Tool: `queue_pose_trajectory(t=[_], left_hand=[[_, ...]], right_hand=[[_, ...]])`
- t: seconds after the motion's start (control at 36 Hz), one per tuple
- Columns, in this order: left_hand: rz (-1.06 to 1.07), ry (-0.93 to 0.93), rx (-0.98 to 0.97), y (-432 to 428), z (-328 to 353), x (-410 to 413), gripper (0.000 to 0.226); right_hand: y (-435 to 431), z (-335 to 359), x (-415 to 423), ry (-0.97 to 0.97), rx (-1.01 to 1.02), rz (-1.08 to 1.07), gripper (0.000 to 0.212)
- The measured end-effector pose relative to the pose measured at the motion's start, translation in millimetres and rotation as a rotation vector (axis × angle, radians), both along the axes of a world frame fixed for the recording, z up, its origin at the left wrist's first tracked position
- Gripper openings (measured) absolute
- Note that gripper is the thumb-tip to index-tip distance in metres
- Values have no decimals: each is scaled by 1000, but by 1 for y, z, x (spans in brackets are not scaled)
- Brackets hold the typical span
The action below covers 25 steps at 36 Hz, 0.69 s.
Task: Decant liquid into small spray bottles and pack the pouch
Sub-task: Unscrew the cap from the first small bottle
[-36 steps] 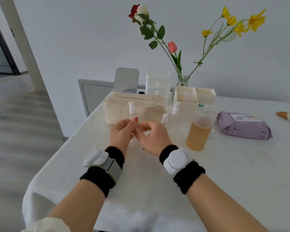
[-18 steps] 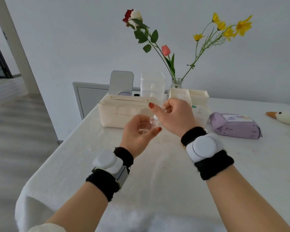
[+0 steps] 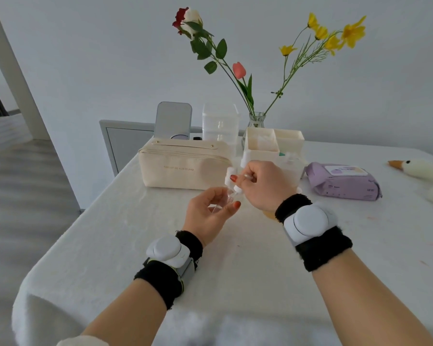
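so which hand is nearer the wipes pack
Right. The right hand, pinching the spray top, is left of the wipes pack; the left hand, gripping the small bottle, farther left.

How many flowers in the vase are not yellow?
3. A red rose and a white rose sit together at the top left of the bunch, and a pink tulip is lower, nearer the glass vase. No others show, though leaves could hide a bud.

The left hand [image 3: 210, 216], palm up, curls its fingers [image 3: 229, 211] round a clear bottle [image 3: 221, 204]; the right hand [image 3: 263, 187], higher and just beside it, knuckles up, pinches the white spray cap [image 3: 237, 189].
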<state>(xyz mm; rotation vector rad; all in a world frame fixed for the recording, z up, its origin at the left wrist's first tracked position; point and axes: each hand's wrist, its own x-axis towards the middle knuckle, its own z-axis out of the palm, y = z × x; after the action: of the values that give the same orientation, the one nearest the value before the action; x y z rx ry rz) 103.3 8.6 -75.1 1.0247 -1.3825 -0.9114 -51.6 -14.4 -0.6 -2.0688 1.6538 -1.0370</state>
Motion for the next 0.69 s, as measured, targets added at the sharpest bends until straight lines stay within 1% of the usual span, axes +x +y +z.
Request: queue_pose_trajectory(t=[0.11, 0.22, 0.33, 0.42, 0.5, 0.56, 0.64, 0.69], left_hand=[[22, -2, 10, 1, -1, 0, 20], [36, -8, 14, 1, -1, -1, 22], [49, -19, 37, 2, 0, 0, 27], [52, -29, 33, 2, 0, 1, 28], [57, -35, 23, 2, 0, 1, 28], [58, -35, 17, 2, 0, 2, 28], [52, -32, 7, 2, -1, 2, 27], [49, -27, 10, 1, -2, 1, 27]], right_hand=[[-2, -5, -1, 5, -3, 5, 29], [-1, -6, -1, 17, -21, 26, 29], [-1, -6, 0, 55, -30, 44, 9], [-1, -6, 0, 53, -46, 46, 6], [-1, -5, -1, 24, -31, 68, 10], [0, -4, -2, 4, 8, 80, 22], [2, -5, 0, 53, 34, 10, 42], [3, -6, 2, 52, 18, -19, 44]])
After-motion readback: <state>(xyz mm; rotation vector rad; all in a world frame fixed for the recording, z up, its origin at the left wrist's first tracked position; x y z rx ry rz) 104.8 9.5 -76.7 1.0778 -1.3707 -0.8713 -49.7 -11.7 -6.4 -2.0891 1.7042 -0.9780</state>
